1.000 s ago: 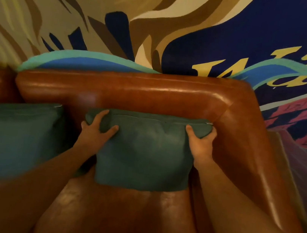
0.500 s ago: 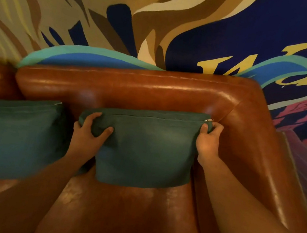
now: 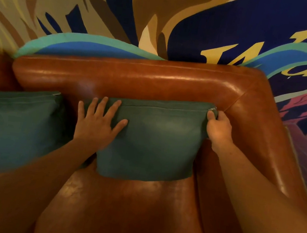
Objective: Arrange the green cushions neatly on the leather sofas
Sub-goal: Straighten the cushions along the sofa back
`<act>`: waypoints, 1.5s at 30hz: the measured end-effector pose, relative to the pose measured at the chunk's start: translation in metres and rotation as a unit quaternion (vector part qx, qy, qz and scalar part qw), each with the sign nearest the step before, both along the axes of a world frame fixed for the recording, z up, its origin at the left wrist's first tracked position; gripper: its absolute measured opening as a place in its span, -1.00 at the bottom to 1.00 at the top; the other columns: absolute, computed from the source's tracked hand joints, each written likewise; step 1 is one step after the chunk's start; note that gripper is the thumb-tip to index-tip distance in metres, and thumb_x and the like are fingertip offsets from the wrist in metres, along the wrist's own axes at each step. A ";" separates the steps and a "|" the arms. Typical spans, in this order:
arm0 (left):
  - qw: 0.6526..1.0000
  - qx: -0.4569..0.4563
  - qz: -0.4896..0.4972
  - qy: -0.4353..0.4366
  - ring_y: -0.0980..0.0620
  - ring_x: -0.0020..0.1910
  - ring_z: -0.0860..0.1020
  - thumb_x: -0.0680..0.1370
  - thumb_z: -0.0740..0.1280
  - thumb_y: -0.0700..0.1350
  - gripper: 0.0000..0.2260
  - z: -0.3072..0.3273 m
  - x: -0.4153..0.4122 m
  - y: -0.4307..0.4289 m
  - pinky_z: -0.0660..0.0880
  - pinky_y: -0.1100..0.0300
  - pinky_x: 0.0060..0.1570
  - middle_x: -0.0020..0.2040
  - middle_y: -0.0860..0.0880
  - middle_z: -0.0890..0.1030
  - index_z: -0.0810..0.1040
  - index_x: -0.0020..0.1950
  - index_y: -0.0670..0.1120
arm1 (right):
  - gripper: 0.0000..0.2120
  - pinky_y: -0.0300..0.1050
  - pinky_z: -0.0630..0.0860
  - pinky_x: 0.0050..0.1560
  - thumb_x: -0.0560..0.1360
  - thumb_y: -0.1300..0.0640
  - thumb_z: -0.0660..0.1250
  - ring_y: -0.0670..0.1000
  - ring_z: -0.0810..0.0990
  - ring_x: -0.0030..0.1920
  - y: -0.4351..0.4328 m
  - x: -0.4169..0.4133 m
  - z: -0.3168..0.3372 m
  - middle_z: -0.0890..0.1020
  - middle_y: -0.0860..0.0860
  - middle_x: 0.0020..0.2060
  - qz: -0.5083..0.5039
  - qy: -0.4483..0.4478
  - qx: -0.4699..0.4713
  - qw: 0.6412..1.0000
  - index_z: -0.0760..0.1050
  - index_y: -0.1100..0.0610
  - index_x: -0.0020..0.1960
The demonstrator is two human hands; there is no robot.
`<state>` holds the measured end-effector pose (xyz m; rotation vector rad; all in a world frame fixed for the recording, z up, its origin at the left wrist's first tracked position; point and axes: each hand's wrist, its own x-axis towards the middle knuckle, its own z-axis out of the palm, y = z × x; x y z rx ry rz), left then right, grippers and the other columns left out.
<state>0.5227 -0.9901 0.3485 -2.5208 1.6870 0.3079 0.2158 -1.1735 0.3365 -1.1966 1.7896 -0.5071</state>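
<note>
Green cushion (image 3: pixel 155 140) stands against sofa (image 3: pixel 134 76) backrest (armrest just beside); left hand (image 3: pixel 97 122) presses flat, right hand (image 3: pixel 218 128) pinches its corner.

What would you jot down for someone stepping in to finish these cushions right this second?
Left hand: open, fingers spread flat on the upper left of the right cushion.
Right hand: pinches that cushion's top right corner, by the zip pull.
The right cushion stands on the leather sofa, leaning on its backrest, near the armrest.
Left cushion: beside it against the backrest, untouched.
Done: both cushions are upright in a row, zips on top.
Left: probably a last straighten of the right cushion, then let go. Any other cushions are out of view.
</note>
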 end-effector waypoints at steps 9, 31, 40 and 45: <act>0.990 -0.084 -0.111 -0.032 -0.22 0.65 0.17 0.67 -0.07 0.30 -0.41 0.008 -0.035 -0.022 -0.08 -0.39 0.58 0.66 -0.13 0.26 0.20 0.68 0.16 | -0.53 0.37 0.16 0.57 0.58 0.06 0.18 0.23 0.36 0.53 0.069 0.085 0.023 0.44 0.14 0.48 0.264 0.232 -0.366 0.861 0.47 0.10 0.46; 0.782 -0.360 0.321 0.394 0.20 0.46 0.36 0.39 0.60 0.29 -0.01 -0.033 -0.020 0.030 0.34 0.00 0.54 0.52 0.30 0.29 0.00 0.62 0.42 | -0.54 0.09 0.63 0.26 0.46 -0.41 0.44 -0.05 0.72 0.14 0.075 0.019 -0.035 0.74 -0.14 0.13 -0.142 -0.269 0.022 0.952 0.61 -0.15 0.21; 0.769 -0.350 0.336 0.416 0.14 0.48 0.41 0.33 0.58 0.39 0.06 -0.044 -0.016 0.026 0.37 -0.01 0.52 0.60 0.21 0.29 -0.07 0.61 0.46 | -0.10 0.14 0.54 0.41 0.24 -0.62 0.42 -0.03 0.68 0.27 0.067 0.022 -0.046 0.70 -0.12 0.26 -0.102 -0.314 0.016 0.944 0.54 -0.14 0.43; 0.647 -0.407 0.434 0.478 0.22 0.37 0.48 0.39 0.41 0.49 -0.01 -0.063 -0.018 0.052 0.37 -0.01 0.50 0.36 0.27 0.49 -0.01 0.68 0.30 | -0.40 0.04 0.48 0.44 0.64 -0.42 0.11 -0.02 0.61 0.37 0.094 0.002 -0.057 0.66 -0.07 0.35 -0.172 -0.374 0.040 0.910 0.51 -0.10 0.48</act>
